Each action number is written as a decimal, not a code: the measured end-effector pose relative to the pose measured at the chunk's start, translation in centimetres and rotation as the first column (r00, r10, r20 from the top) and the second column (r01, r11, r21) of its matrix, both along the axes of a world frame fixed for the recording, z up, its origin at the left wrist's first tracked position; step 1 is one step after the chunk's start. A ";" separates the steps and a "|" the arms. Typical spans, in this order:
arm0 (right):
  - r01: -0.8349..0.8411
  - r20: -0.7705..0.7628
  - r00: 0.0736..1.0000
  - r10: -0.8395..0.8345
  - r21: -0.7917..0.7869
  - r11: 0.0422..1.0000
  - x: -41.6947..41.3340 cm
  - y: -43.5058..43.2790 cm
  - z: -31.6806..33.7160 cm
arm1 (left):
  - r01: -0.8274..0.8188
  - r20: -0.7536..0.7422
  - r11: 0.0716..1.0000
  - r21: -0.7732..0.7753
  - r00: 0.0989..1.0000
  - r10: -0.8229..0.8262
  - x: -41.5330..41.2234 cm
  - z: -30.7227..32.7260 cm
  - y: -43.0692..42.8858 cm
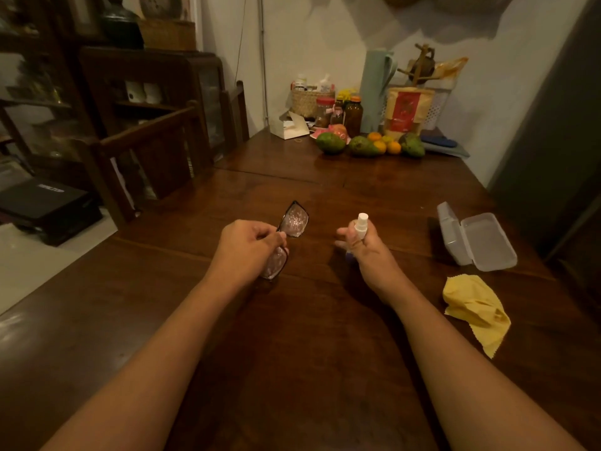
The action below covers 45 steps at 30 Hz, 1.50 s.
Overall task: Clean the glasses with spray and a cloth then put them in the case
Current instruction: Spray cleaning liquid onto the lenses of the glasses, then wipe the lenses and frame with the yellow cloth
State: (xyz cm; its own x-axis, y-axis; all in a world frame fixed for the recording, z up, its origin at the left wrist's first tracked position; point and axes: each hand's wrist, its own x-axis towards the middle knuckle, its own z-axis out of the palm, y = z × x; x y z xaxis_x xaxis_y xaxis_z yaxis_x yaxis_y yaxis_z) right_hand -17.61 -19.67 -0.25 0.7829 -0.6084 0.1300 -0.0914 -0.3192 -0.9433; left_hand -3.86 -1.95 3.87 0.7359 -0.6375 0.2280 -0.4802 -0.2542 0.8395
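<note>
My left hand (pixel 245 247) grips dark-framed glasses (pixel 294 220) at the middle of the frame, above the wooden table (pixel 292 336). Both lenses are speckled with droplets; the nearer lens sticks out below my fingers. To the right, my right hand (pixel 364 247) is wrapped round a small spray bottle with a white nozzle (pixel 361 222), held upright, its body mostly hidden by my fingers. A clear plastic case (pixel 481 237) lies open at the right. A crumpled yellow cloth (pixel 476 309) lies in front of the case.
At the table's far end stand fruit (pixel 364 146), jars, a woven basket (pixel 307 100), a pale green jug (pixel 377 89), a paper bag (pixel 406 112) and a small white box (pixel 290 126). Dark wooden chairs (pixel 156 148) line the left side.
</note>
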 end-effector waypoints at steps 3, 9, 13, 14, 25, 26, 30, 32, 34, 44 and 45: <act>0.021 -0.097 0.995 -0.032 -0.116 0.993 0.0 -0.4 -0.1 | 0.035 0.005 0.999 0.008 0.999 -0.035 0.3 -0.3 -0.1; 0.080 -0.163 0.980 -0.114 -0.202 0.976 -0.2 -1.1 -0.2 | 0.078 0.002 0.992 0.100 0.997 -0.079 0.7 -0.8 -0.3; 0.136 -0.120 0.979 -0.166 -0.227 0.964 -0.5 -0.8 -0.2 | 0.128 -0.087 0.988 0.087 0.989 -0.120 0.7 -0.9 -0.1; 0.138 -0.096 0.982 -0.166 -0.242 0.960 -0.6 -0.7 -0.3 | 0.127 -0.096 0.989 0.079 0.988 -0.119 0.7 -0.9 -0.1; 0.317 -0.075 0.938 -0.339 -0.209 0.925 -1.5 -0.5 -0.1 | 0.159 -0.293 0.987 -0.029 0.943 -0.160 -0.2 -0.4 0.3; 0.321 -0.081 0.936 -0.342 -0.201 0.926 -1.5 -0.5 -0.1 | 0.167 -0.297 0.986 -0.026 0.940 -0.167 -0.2 -0.4 0.3; 0.319 -0.091 0.938 -0.334 -0.151 0.936 -1.8 0.0 0.1 | 0.174 -0.211 0.984 0.029 0.964 -0.164 -0.1 -0.5 0.3; 0.319 -0.110 0.936 -0.334 -0.137 0.938 -2.3 0.3 0.3 | 0.162 -0.200 0.986 0.037 0.968 -0.151 -0.1 -0.6 0.2; 0.292 -0.144 0.939 -0.313 -0.151 0.945 -3.3 0.2 0.6 | 0.163 -0.192 0.986 0.036 0.969 -0.153 -0.2 -0.7 0.1; 0.065 -0.381 0.813 -0.440 -0.692 0.719 -12.1 -2.5 2.8 | 0.128 -0.038 0.989 0.071 0.991 -0.125 -0.9 -1.0 -0.4; 0.025 -0.461 0.749 -0.476 -0.698 0.715 -12.9 -3.0 2.6 | 0.128 -0.034 0.989 0.072 0.991 -0.126 -1.1 -0.9 -0.4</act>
